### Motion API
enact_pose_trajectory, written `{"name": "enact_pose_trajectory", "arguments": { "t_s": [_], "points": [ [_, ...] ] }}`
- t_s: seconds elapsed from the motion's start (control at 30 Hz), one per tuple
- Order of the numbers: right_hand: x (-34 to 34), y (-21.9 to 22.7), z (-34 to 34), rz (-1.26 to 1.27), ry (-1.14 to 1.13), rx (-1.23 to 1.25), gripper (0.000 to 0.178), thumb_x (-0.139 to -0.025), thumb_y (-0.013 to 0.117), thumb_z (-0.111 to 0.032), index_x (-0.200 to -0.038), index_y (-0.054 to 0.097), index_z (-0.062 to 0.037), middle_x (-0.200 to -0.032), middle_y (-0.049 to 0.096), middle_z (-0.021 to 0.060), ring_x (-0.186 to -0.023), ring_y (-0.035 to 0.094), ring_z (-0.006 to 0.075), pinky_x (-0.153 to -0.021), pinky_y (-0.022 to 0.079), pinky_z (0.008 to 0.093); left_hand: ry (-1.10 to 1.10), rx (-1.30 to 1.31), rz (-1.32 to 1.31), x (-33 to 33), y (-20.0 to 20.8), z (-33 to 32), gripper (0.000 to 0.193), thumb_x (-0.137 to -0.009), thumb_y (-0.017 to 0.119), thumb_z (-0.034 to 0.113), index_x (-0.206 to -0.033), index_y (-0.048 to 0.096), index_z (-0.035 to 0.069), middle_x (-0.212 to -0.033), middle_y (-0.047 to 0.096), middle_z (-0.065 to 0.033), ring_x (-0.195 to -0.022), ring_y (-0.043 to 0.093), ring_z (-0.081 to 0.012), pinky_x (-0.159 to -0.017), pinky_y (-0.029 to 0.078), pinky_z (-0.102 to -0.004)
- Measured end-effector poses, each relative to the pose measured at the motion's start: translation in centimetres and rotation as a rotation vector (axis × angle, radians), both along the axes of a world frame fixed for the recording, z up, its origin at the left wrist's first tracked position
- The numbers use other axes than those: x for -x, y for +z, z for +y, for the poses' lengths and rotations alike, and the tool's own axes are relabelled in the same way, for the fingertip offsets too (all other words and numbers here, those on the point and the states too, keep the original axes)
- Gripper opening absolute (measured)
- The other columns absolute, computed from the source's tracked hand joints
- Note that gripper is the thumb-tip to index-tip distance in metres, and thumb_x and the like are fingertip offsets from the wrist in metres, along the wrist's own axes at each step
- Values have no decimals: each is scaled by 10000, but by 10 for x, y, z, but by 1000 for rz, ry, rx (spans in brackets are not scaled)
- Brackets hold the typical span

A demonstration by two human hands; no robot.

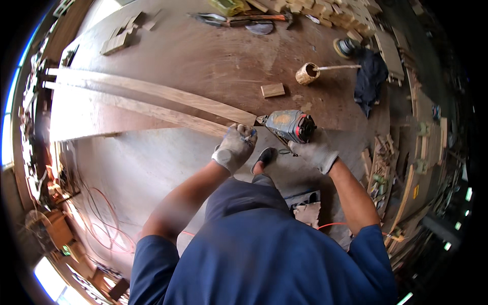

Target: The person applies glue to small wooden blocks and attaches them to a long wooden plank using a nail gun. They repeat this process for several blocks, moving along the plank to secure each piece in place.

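My gloved right hand (316, 151) is wrapped round the handle of a grey and black nail gun (286, 125). The gun's nose points left, at the right end of the farther of two long wooden strips. That farther strip (173, 95) lies across the table, and the nearer strip (152, 110) runs close along the table's front edge. My gloved left hand (237, 146) is closed on the right end of the nearer strip, just left of the gun's nose. A bit of blue shows at its fingers; what it is I cannot make out.
On the brown table (213, 56) are a small wood block (273, 90), a pot with a stick (307, 74), a dark cloth (370, 76), a sander (345, 47) and a hammer (259, 18). Wood blocks (330, 12) pile at the back right. Hoses (109, 218) lie on the floor.
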State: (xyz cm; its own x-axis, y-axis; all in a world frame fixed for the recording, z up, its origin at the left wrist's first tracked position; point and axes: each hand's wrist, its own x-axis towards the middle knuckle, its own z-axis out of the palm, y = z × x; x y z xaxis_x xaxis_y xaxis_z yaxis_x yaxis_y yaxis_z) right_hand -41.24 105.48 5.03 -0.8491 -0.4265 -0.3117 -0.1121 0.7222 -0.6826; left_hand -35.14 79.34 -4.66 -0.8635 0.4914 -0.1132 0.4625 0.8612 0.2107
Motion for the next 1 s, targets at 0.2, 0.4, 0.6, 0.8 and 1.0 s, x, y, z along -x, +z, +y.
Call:
{"name": "enact_pose_trajectory", "arguments": {
  "t_s": [0.2, 0.4, 0.6, 0.8, 1.0],
  "points": [
    [40, 34, -60, -321, 37, 38, 371, -871, 776, -132, -1209, 738, 16, -1031, 797, 109, -922, 732, 155, -832, 605, 350, 87, -21, -162, 1, -21, 16, 297, -986, 561, 239, -1142, 727, 47, -1081, 725, -131, -1081, 659, -314, -927, 477, -458],
    [73, 67, -130, -285, 300, -153, 378, -873, 774, -154, -1208, 742, 19, -1018, 791, 113, -951, 710, 145, -856, 583, 352, 66, 48, -117, -2, -16, 24, 265, -975, 561, 259, -1015, 763, 91, -1009, 720, -116, -1035, 658, -311, -882, 457, -465],
    [89, 73, -185, -164, 567, -358, 410, -846, 773, -248, -1174, 756, -3, -1026, 787, 212, -949, 756, 303, -899, 571, 410, 78, 40, -84, -4, -28, 28, 268, -977, 565, 209, -1036, 772, 48, -1051, 733, -146, -1051, 653, -355, -894, 459, -518],
    [103, 53, -203, -98, 725, -401, 403, -824, 781, -285, -1110, 763, -2, -907, 766, 240, -855, 769, 347, -815, 595, 429, 21, -4, -131, -2, -18, 23, 275, -967, 582, 192, -1063, 765, 12, -1077, 734, -161, -1104, 640, -386, -935, 466, -538],
    [112, 51, -233, -374, 723, -604, 355, -878, 764, -261, -1047, 759, 52, -734, 734, 140, -606, 716, 197, -592, 585, 362, 262, -169, 101, -8, -23, 28, 257, -913, 632, 151, -1068, 768, -2, -1063, 739, -195, -1089, 671, -402, -923, 493, -549]
  ]
}}
